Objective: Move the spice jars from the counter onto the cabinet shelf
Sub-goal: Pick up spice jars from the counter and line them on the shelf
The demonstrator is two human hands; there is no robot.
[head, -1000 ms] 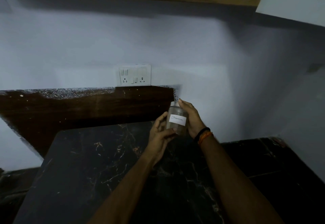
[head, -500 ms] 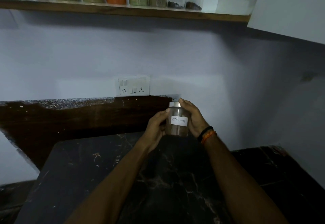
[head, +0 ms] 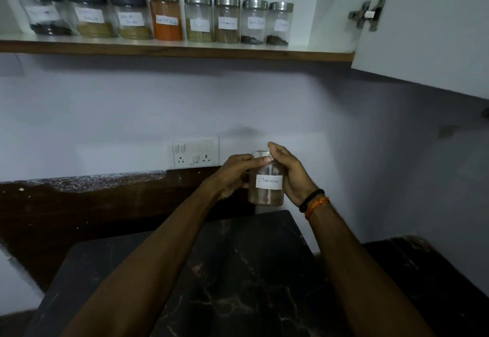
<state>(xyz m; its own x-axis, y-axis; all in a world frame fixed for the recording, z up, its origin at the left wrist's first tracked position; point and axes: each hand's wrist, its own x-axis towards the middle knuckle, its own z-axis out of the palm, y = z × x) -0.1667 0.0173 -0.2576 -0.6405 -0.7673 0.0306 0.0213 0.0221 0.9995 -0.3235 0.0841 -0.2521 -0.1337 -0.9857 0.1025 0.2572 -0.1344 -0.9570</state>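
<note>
A glass spice jar (head: 266, 187) with a steel lid and a white label reading "Cinnamon" is held upright in the air above the dark counter (head: 251, 270). My left hand (head: 234, 173) grips its left side, thumb near the lid. My right hand (head: 289, 175) wraps its right side, fingers over the lid. Well above, the cabinet shelf (head: 172, 52) carries a row of several labelled spice jars (head: 198, 21), with bare shelf at its right end.
An open white cabinet door (head: 428, 26) with a metal hinge (head: 367, 14) hangs at the upper right. A switch and socket plate (head: 195, 151) is on the wall just left of my hands. A dark backsplash (head: 105, 204) runs along the left.
Both hands have lifted the jar a little higher. My view has tilted up, so the whole row of jars on the shelf now shows.
</note>
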